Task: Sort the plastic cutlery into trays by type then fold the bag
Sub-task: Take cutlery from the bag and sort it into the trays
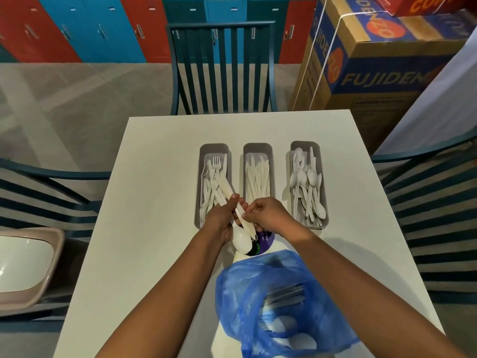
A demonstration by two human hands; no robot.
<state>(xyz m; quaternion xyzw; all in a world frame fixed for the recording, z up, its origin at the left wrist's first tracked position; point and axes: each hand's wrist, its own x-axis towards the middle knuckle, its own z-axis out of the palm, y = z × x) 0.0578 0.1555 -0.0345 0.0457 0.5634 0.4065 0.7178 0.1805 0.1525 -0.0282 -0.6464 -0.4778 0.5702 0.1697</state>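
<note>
Nearest the camera, a crumpled blue plastic bag [271, 301] lies on the white bench [154, 202], white cutlery showing through it. Beyond the bag, the left hand [219, 218] grips a bundle of white plastic cutlery [240, 228], and the right hand [268, 215] pinches one piece of it. Beyond the hands stand three grey trays: forks [214, 177], knives [258, 174], spoons [307, 184].

Three trays are lined up side by side at the table's [154, 156] centre: the fork tray [204, 177] at nine o'clock, the knife tray [258, 151] in the middle, the spoon tray [324, 182] at three o'clock. The bag [260, 293] is set at six o'clock of the trays, cutlery seen inside it. One chair [222, 65] is placed behind the table at twelve o'clock, with a box [382, 73] at two o'clock.
</note>
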